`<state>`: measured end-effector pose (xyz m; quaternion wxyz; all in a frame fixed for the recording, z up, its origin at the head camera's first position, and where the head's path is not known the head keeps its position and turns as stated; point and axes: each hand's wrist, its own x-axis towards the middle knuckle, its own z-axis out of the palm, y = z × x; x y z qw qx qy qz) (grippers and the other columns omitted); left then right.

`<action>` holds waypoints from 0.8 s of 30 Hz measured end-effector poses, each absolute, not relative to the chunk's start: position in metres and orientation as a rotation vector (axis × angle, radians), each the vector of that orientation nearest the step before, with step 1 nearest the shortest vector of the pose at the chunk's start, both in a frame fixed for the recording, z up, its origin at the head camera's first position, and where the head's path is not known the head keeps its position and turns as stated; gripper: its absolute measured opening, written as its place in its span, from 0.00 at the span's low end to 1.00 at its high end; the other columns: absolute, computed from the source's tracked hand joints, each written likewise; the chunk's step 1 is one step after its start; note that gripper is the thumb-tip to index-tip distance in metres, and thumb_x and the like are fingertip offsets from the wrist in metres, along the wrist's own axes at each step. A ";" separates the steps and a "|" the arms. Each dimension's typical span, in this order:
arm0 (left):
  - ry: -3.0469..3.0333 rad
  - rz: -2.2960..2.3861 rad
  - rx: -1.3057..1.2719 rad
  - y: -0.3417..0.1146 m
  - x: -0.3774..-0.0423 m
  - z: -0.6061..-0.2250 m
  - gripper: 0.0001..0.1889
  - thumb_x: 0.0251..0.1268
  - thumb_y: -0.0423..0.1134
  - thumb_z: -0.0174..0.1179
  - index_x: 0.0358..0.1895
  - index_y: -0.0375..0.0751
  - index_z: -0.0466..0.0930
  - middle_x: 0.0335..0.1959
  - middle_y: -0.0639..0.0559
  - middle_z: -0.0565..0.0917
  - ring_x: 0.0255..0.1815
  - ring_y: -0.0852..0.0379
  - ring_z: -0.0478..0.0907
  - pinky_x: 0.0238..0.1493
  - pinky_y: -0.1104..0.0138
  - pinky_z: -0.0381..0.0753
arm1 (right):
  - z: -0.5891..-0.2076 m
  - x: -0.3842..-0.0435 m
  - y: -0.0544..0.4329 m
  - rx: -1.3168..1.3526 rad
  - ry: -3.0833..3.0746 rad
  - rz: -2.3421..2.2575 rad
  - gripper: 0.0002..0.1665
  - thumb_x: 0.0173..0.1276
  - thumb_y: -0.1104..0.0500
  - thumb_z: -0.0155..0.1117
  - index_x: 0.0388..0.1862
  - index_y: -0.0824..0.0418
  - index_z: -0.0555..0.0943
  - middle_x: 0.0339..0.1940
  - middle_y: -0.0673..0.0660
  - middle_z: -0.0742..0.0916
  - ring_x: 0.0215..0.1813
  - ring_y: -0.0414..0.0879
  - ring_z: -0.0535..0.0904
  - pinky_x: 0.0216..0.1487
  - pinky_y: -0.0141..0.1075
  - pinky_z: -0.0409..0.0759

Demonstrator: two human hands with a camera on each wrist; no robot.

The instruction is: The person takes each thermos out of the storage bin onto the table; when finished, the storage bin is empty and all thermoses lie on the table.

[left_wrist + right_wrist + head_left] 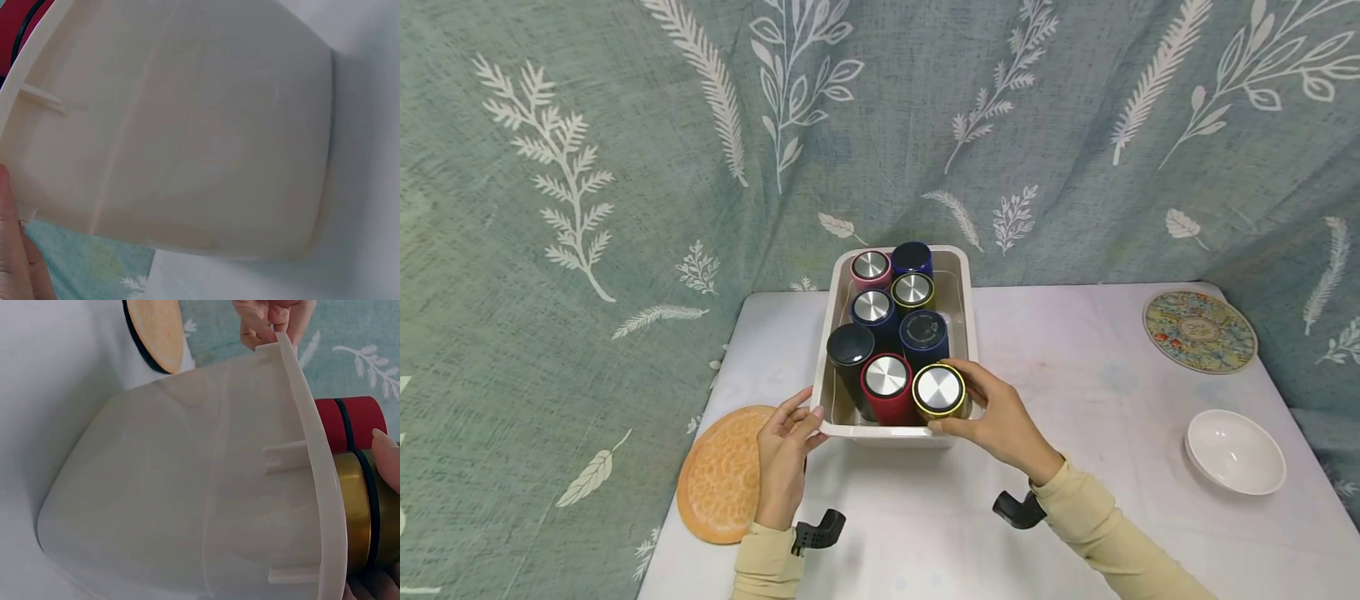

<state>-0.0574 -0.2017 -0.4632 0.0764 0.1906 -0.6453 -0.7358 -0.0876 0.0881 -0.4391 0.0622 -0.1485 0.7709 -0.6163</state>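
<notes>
A white plastic bin [973, 329] stands on the table, holding several upright thermos bottles. My left hand [784, 454] pinches its near-left rim corner between thumb and fingers. At the near-right corner my right hand [1000, 414] grips a gold thermos bottle [940, 390] with a silver-topped lid; its thumb lies across the near side. In the right wrist view the gold bottle [356, 512] rises above the bin's rim. Beside it stands a red bottle [887, 379], and left of that a black one [851, 343]. Behind are blue bottles, such as one [924, 331], a yellow-rimmed one [913, 290] and a pink one [871, 266].
An orange round mat [722, 483] lies left of the bin, partly behind my left hand. On the right are a white bowl [1236, 452] and a patterned round mat [1200, 332]. A green leaf-print curtain [895, 125] hangs behind the table.
</notes>
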 end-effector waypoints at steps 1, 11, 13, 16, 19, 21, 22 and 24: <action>-1.934 -2.206 0.571 -0.202 -0.057 -0.463 0.22 0.65 0.27 0.63 0.63 0.31 0.77 0.34 0.53 0.80 0.32 0.65 0.80 0.35 0.72 0.86 | -0.439 -0.088 0.088 -0.447 2.333 -1.860 0.46 0.50 0.60 0.83 0.68 0.52 0.74 0.67 0.54 0.80 0.74 0.50 0.72 0.75 0.36 0.68; -1.943 -2.215 0.557 -0.202 -0.059 -0.464 0.23 0.64 0.27 0.64 0.63 0.32 0.77 0.34 0.55 0.80 0.34 0.65 0.80 0.36 0.72 0.86 | -0.439 -0.088 0.088 -0.455 2.374 -1.827 0.48 0.49 0.59 0.85 0.69 0.50 0.74 0.68 0.53 0.81 0.74 0.50 0.73 0.75 0.39 0.69; -1.936 -2.220 0.549 -0.202 -0.060 -0.465 0.23 0.64 0.27 0.63 0.63 0.31 0.77 0.34 0.56 0.80 0.33 0.65 0.80 0.36 0.72 0.86 | -0.439 -0.087 0.089 -0.459 2.372 -1.832 0.47 0.49 0.58 0.85 0.69 0.49 0.74 0.67 0.53 0.81 0.74 0.50 0.73 0.75 0.38 0.69; -1.935 -2.222 0.541 -0.202 -0.060 -0.466 0.22 0.65 0.27 0.63 0.63 0.31 0.77 0.34 0.56 0.81 0.34 0.65 0.81 0.37 0.72 0.86 | -0.439 -0.088 0.089 -0.467 2.368 -1.842 0.47 0.48 0.58 0.85 0.68 0.50 0.74 0.66 0.53 0.81 0.74 0.50 0.74 0.75 0.37 0.69; -1.936 -2.224 0.539 -0.202 -0.060 -0.465 0.22 0.66 0.27 0.63 0.63 0.32 0.76 0.34 0.57 0.81 0.34 0.65 0.80 0.37 0.72 0.86 | -0.440 -0.087 0.088 -0.471 2.363 -1.850 0.46 0.48 0.58 0.85 0.68 0.50 0.74 0.66 0.53 0.82 0.73 0.50 0.74 0.75 0.36 0.69; -1.932 -2.228 0.547 -0.202 -0.060 -0.465 0.22 0.66 0.27 0.62 0.63 0.31 0.76 0.34 0.57 0.81 0.34 0.65 0.80 0.37 0.72 0.85 | -0.440 -0.088 0.088 -0.474 2.364 -1.850 0.46 0.48 0.58 0.85 0.67 0.51 0.74 0.66 0.53 0.82 0.73 0.50 0.74 0.74 0.36 0.69; -1.930 -2.230 0.550 -0.202 -0.059 -0.465 0.22 0.66 0.27 0.62 0.63 0.31 0.76 0.34 0.57 0.81 0.34 0.65 0.80 0.37 0.72 0.85 | -0.440 -0.088 0.088 -0.473 2.364 -1.851 0.46 0.48 0.58 0.85 0.67 0.51 0.75 0.66 0.53 0.82 0.73 0.50 0.74 0.74 0.36 0.70; -1.929 -2.233 0.559 -0.203 -0.059 -0.464 0.22 0.66 0.27 0.62 0.64 0.31 0.76 0.34 0.57 0.81 0.34 0.64 0.80 0.37 0.72 0.85 | -0.440 -0.088 0.087 -0.467 2.365 -1.855 0.46 0.48 0.58 0.85 0.67 0.52 0.75 0.65 0.53 0.82 0.72 0.50 0.75 0.74 0.36 0.70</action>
